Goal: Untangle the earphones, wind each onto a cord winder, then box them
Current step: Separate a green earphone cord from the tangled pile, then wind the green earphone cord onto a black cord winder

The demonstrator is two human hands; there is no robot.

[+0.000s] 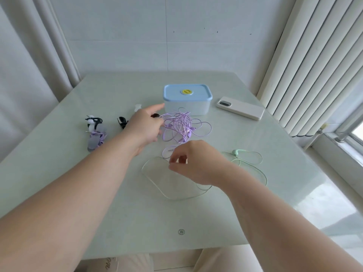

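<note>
- earphone tangle (180,126): where does it sit?
- middle of the bench (216,213), just in front of the lidded box (187,107). it's thin purple cord in a loose knot of loops, with the buds buried inside. a mint-green set (235,152) lies nearer, spread flat in wide open curves.
- how will it handle?
- i judge it almost weightless, limp and slightly rubbery, so the loops snag on each other rather than slide. yanking would likely tighten the knot. better to take a bud or the plug end and feed it back through than to grab the middle.
- and the hands?
- the left hand (144,126) is at the tangle's left edge, with one of its fingers (157,107) straight toward the box. whether the others pinch a strand i cannot tell. the right hand (196,163) hovers by the tangle's near loop, fingers curled in, thumb and forefinger tips close. what they hold, if anything, i cannot tell.
- materials?
- glossy pale bench, translucent box under a soft blue lid, small plastic cord winders (94,122) at the left, one wound with purple cord.
</note>
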